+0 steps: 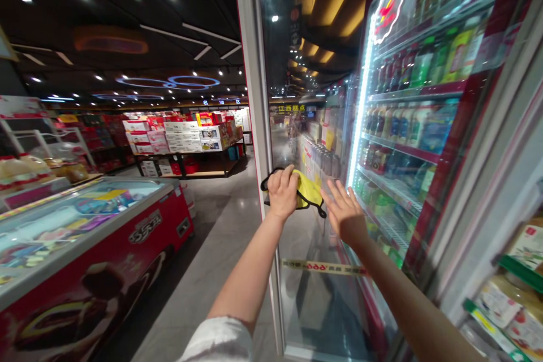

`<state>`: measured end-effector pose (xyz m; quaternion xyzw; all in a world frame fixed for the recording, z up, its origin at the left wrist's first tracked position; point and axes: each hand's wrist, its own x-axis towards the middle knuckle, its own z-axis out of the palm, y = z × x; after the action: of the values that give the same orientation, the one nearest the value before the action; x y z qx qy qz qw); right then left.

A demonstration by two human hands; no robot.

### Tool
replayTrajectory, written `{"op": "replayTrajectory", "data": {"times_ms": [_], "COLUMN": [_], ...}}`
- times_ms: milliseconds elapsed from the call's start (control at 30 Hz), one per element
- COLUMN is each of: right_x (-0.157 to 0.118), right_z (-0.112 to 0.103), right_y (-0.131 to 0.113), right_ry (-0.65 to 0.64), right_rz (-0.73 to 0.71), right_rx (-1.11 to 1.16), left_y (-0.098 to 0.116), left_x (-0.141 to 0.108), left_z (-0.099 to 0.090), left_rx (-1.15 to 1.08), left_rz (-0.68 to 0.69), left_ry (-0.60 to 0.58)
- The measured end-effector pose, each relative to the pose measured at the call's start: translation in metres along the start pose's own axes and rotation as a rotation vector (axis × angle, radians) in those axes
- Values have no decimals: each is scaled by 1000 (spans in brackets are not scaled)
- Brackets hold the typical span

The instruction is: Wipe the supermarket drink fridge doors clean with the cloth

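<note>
My left hand (282, 192) is closed around a yellow cloth (309, 188) with black edging, at the inner edge of the door's frame. Part of the cloth hangs out to the right of my fingers, a black loop at its lower corner. The glass door (305, 305) of a fridge stands swung out in front of me, in a pale metal frame (253, 68). My right hand (345, 212) is open with fingers spread, just right of the cloth and in front of the glass; whether it touches the pane I cannot tell.
A red chest freezer (169, 226) stands to the left. Stacked boxes (186, 136) fill a display table (203, 164) further back. Behind the glass is a lit drinks fridge (360, 90). Packaged goods (509, 305) sit on shelves at the lower right.
</note>
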<state>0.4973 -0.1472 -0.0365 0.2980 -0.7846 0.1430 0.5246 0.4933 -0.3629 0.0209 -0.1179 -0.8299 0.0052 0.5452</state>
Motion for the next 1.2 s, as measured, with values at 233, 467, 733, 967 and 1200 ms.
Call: {"op": "replayTrajectory", "data": {"times_ms": [233, 467, 733, 967, 1200], "right_x": [-14, -49, -82, -84, -88], "right_z": [4, -1, -16, -23, -23], "right_y": [9, 14, 24, 37, 37], "right_ry": [-14, 54, 55, 158, 142], "right_rz": [56, 124, 190, 221, 242], "right_rx": [-6, 23, 47, 54, 85], "left_y": [44, 25, 9, 101, 63], "left_x": [-27, -85, -121, -35, -67], "left_z": [10, 53, 41, 50, 65], "left_rx": [2, -10, -70, -172, -128], "left_rz": [-203, 28, 132, -289, -133], "left_ry": [59, -72, -262, 54, -94]}}
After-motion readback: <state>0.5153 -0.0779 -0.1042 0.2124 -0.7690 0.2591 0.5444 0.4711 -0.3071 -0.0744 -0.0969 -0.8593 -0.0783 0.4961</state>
